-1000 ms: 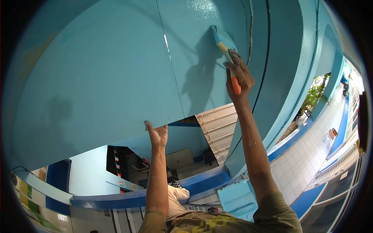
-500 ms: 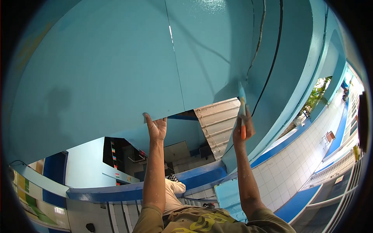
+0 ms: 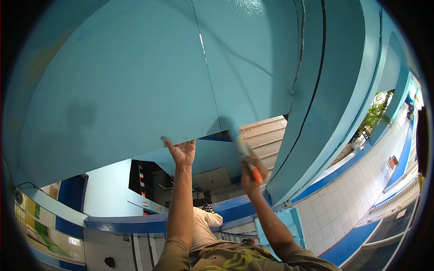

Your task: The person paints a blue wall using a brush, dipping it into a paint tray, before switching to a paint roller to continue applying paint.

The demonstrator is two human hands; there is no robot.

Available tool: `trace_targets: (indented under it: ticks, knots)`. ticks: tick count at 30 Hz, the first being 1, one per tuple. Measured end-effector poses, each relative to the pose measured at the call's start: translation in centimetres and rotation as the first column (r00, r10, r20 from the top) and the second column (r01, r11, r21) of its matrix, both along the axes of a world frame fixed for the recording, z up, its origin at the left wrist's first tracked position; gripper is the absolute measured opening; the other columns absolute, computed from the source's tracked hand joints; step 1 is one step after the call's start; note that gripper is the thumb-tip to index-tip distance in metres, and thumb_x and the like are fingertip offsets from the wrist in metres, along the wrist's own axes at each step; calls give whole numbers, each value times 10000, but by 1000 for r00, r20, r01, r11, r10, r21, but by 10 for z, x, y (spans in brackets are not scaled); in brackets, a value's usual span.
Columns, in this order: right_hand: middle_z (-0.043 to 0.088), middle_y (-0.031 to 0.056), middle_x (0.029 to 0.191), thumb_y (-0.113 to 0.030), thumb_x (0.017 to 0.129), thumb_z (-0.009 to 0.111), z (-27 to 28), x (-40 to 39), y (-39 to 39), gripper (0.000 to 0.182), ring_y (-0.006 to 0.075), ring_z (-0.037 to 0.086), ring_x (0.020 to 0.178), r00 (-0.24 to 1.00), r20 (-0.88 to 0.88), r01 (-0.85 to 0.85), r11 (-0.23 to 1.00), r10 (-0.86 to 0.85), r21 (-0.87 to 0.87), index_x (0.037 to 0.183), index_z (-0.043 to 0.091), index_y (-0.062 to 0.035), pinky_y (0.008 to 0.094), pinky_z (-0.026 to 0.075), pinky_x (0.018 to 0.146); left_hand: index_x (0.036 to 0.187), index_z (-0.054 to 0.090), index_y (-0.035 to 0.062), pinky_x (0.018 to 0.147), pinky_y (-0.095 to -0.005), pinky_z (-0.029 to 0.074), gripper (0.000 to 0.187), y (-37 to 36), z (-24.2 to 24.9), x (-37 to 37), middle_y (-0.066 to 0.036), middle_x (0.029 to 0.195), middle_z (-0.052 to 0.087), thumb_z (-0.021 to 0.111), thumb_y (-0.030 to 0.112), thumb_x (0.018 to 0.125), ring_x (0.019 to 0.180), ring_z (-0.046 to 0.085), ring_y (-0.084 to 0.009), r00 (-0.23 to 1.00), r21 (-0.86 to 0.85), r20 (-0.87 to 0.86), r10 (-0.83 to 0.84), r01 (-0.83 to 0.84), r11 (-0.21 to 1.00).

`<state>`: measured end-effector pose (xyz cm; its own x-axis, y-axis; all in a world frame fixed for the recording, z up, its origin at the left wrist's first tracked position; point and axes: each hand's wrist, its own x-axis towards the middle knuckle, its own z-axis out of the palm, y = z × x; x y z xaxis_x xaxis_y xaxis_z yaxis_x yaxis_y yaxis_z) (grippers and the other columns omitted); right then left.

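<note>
A light-blue panel [image 3: 122, 99] with a thin vertical seam fills the upper view. At its lower edge is my left hand [image 3: 183, 152], thumb against the front face and fingers reaching behind the edge. My right hand [image 3: 253, 169] is closed around a paintbrush [image 3: 242, 147] with an orange handle end. The brush is blurred by motion, its bristle end up at the panel's lower edge, just right of the seam, where a shadow falls.
A black cable [image 3: 320, 67] runs down the blue wall at right. Below stands a light-blue tray [image 3: 294, 221] beside my right forearm. A blue ledge [image 3: 131, 225] crosses underneath, and a tiled walkway [image 3: 334, 198] stretches off right. Corrugated sheeting [image 3: 266, 135] shows behind the panel.
My right hand and the paintbrush have moved left along the panel's lower edge, from the wall corner to near the seam. My left hand stays at the edge.
</note>
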<state>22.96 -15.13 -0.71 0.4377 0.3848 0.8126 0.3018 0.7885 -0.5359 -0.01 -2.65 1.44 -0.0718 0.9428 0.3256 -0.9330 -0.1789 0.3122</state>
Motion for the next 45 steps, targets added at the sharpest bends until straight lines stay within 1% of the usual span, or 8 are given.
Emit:
trace_targets:
  ticks: [3,9,16,23,27,33,37,45]
  knots:
    - [733,194,1078,57,863,704,26,28,7,171,197,719,850,933,-102,337,937,-345,-86,1031,675,38,317,555,731,1372,541,152,1023,-465,492,815,-9,5,-32,-57,1349,602,783,614,746,1216,565,-233,990,-16,133,52,-50,999]
    - [696,225,1182,25,831,734,-4,39,24,159,307,719,1035,966,210,154,988,-152,6,982,690,42,379,579,866,1339,575,156,952,-461,537,776,-3,-1,-74,-40,1228,658,728,659,768,1125,618,-216,982,144,183,-38,11,989]
    - [696,227,1183,34,844,721,29,64,38,195,305,724,1010,877,-50,481,875,-479,55,1034,680,43,365,577,806,1358,551,155,865,-427,596,807,-2,0,-66,-42,1209,665,668,702,778,1033,661,-190,983,90,143,119,-132,987]
    - [675,249,1207,59,794,701,19,15,17,128,383,681,1107,937,323,114,991,-131,70,910,684,9,414,568,908,1365,535,158,853,-397,605,771,-4,-2,-63,-39,1219,657,620,698,823,1021,666,-185,984,194,134,113,-138,971]
    - [684,248,1183,70,782,705,36,8,9,113,382,676,1117,934,249,235,965,-257,113,858,668,-4,423,570,918,1384,515,177,884,-381,590,741,-6,2,-60,-12,1262,636,594,687,852,1090,639,-175,977,134,138,159,-178,975]
    - [700,231,1153,96,741,717,42,11,7,159,378,694,1078,933,351,-77,997,80,-22,859,669,-1,407,570,906,1411,496,174,935,-411,545,771,-8,5,-56,2,1314,610,620,682,845,1142,599,-194,968,79,166,190,-206,975]
    - [697,237,1168,76,767,730,46,21,-22,147,323,712,1040,971,222,96,995,-86,-35,893,679,20,367,555,891,1432,479,184,975,-435,517,782,-1,-7,-65,6,1354,587,628,677,844,1193,570,-208,968,55,215,129,-144,988]
    - [693,89,861,78,773,713,-38,112,-78,87,170,678,847,925,-317,-359,749,208,-557,850,686,47,292,541,741,1426,479,178,963,-381,536,767,-4,-1,-63,11,1362,579,620,663,849,1193,574,-181,967,112,203,157,-182,977]
